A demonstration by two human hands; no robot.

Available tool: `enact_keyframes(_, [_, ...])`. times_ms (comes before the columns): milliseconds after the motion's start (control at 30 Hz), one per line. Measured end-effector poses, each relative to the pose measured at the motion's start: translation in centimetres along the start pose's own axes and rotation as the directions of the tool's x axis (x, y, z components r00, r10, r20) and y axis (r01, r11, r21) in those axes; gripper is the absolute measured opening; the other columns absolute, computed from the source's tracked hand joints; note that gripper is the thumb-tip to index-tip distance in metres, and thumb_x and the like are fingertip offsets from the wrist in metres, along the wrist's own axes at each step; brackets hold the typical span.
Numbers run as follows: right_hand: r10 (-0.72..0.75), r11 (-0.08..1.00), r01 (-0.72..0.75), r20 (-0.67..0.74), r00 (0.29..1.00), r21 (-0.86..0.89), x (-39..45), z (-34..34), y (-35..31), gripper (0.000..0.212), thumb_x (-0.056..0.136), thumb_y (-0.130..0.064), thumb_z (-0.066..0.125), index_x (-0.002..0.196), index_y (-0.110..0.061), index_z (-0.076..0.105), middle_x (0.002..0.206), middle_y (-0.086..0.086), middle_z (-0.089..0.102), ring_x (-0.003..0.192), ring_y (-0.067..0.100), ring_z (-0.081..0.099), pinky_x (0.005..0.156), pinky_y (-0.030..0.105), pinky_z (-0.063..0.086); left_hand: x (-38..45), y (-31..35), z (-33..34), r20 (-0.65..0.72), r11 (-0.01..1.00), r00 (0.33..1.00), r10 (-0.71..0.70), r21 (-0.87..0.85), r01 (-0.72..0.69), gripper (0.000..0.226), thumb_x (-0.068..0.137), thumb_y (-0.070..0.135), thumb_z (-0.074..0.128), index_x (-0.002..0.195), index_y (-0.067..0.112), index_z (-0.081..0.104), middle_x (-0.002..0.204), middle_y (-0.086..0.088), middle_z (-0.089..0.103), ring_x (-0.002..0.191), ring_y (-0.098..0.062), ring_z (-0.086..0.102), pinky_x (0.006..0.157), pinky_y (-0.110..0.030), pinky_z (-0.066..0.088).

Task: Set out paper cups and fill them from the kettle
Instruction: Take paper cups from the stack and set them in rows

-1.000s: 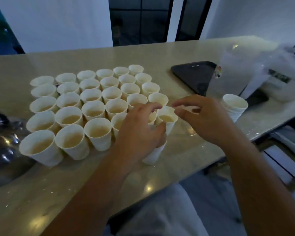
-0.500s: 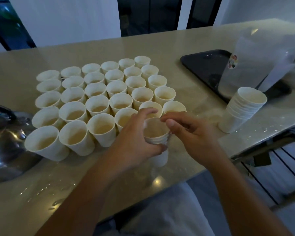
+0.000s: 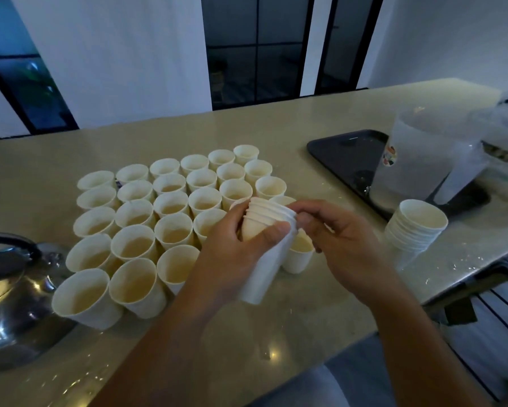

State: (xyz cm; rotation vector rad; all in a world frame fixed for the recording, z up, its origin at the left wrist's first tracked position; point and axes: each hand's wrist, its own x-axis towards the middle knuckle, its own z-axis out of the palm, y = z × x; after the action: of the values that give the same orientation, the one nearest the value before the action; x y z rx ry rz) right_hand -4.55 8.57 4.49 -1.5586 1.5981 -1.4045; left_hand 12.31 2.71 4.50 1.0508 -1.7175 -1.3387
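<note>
Above the bench [image 3: 320, 333], your stack of paper cups [image 3: 264, 248] now tilts, lifted from upright; left hand [image 3: 232, 254] fingers wrap it, right hand [image 3: 335, 233] fingers pinch its top rim.

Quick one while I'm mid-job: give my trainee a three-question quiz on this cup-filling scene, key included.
1. True or false: the left hand grips a nested stack of white paper cups tilted over the table.
2. Where does the shiny steel kettle sit? A) on the black tray B) at the left of the beige stone tabletop C) on the floor
3. Fill in: the right hand pinches the stack at its ____ end.

Key: 1 true; 2 B; 3 rim. The black plastic tray holds a translucent plastic jug; a second stack of white cups stands beside the tray.
</note>
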Motion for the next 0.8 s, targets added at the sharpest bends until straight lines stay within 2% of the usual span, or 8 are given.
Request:
enact_keyframes(100, [0.009, 0.997, -0.008, 0.017, 1.0, -0.075, 1.1, -0.3, -0.4, 0.025, 0.099, -0.016, 0.054, 0.097, -0.036, 0.069, 0.092, -0.019, 0.068, 0.091, 0.003, 0.061, 0.072, 0.01, 0.044, 1.0, 0.2, -0.2, -0.015, 0.997, 1.0, -0.028, 0.069, 0.029, 0.05, 0.07, 0.059, 0.074, 0.114, 0.039, 0.059, 0.095, 0.021, 0.068, 0.081, 0.006, 0.063, 0.058, -0.013, 0.047])
enact_keyframes(233, [0.038, 0.993, -0.036, 0.015, 0.999, -0.115, 3.0, -0.2, -0.6, 0.024, 0.099, -0.016, 0.054, 0.093, -0.034, 0.068, 0.088, -0.02, 0.067, 0.088, 0.0, 0.061, 0.072, 0.007, 0.043, 2.8, 1.0, -0.5, -0.018, 0.985, 0.999, -0.051, 0.164, 0.054, 0.048, 0.073, 0.06, 0.072, 0.114, 0.039, 0.056, 0.096, 0.019, 0.066, 0.081, 0.004, 0.062, 0.059, -0.012, 0.042])
enact_keyframes(400, [0.034, 0.99, -0.039, -0.036, 0.999, -0.136, 6.1, 0.2, -0.7, 0.022, 0.1, -0.016, 0.053, 0.093, -0.032, 0.067, 0.084, -0.018, 0.066, 0.084, 0.0, 0.061, 0.071, 0.011, 0.045, 5.2, 1.9, -1.0, -0.043, 0.983, 0.997, -0.068, 0.166, 0.075, 0.049, 0.077, 0.059, 0.07, 0.118, 0.036, 0.055, 0.1, 0.017, 0.064, 0.085, -0.004, 0.061, 0.059, -0.014, 0.042])
enact_keyframes(533, [0.015, 0.991, -0.017, -0.009, 1.0, -0.132, 8.4, 0.5, -0.7, 0.022, 0.1, -0.016, 0.053, 0.091, -0.03, 0.068, 0.083, -0.016, 0.067, 0.082, 0.003, 0.062, 0.072, 0.015, 0.047, 6.8, 2.1, -1.6, -0.062, 0.982, 0.994, -0.09, 0.161, 0.099, 0.049, 0.076, 0.061, 0.069, 0.115, 0.036, 0.053, 0.097, 0.016, 0.063, 0.083, -0.006, 0.062, 0.061, -0.02, 0.046])
enact_keyframes(667, [0.012, 0.995, -0.011, 0.013, 1.0, -0.097, 10.5, 1.0, -0.7, 0.026, 0.099, -0.011, 0.054, 0.087, -0.029, 0.067, 0.075, -0.024, 0.065, 0.073, -0.004, 0.058, 0.068, 0.01, 0.045, 8.3, 2.1, -2.5, -0.075, 0.983, 0.991, -0.107, 0.14, 0.117, 0.049, 0.076, 0.06, 0.071, 0.115, 0.036, 0.052, 0.096, 0.016, 0.062, 0.082, -0.005, 0.062, 0.06, -0.021, 0.047])
enact_keyframes(733, [0.024, 0.993, -0.028, -0.037, 0.999, -0.113, 11.4, 1.1, -0.3, 0.024, 0.1, -0.011, 0.053, 0.089, -0.027, 0.068, 0.072, -0.021, 0.064, 0.07, -0.002, 0.056, 0.067, 0.011, 0.044, 8.9, 2.1, -2.9, -0.048, 0.981, 0.992, -0.113, 0.154, 0.119, 0.051, 0.076, 0.06, 0.071, 0.116, 0.038, 0.049, 0.097, 0.017, 0.061, 0.083, -0.005, 0.061, 0.062, -0.022, 0.048])
enact_keyframes(800, [0.069, 0.991, -0.087, -0.165, 0.984, -0.104, 12.6, 0.6, 0.3, 0.022, 0.101, -0.012, 0.05, 0.093, -0.024, 0.067, 0.07, -0.015, 0.061, 0.066, 0.002, 0.053, 0.067, 0.018, 0.044, 9.3, 2.0, -3.1, -0.012, 0.978, 0.994, -0.113, 0.174, 0.114, 0.055, 0.075, 0.06, 0.072, 0.118, 0.039, 0.047, 0.1, 0.018, 0.059, 0.086, -0.005, 0.059, 0.063, -0.021, 0.048])
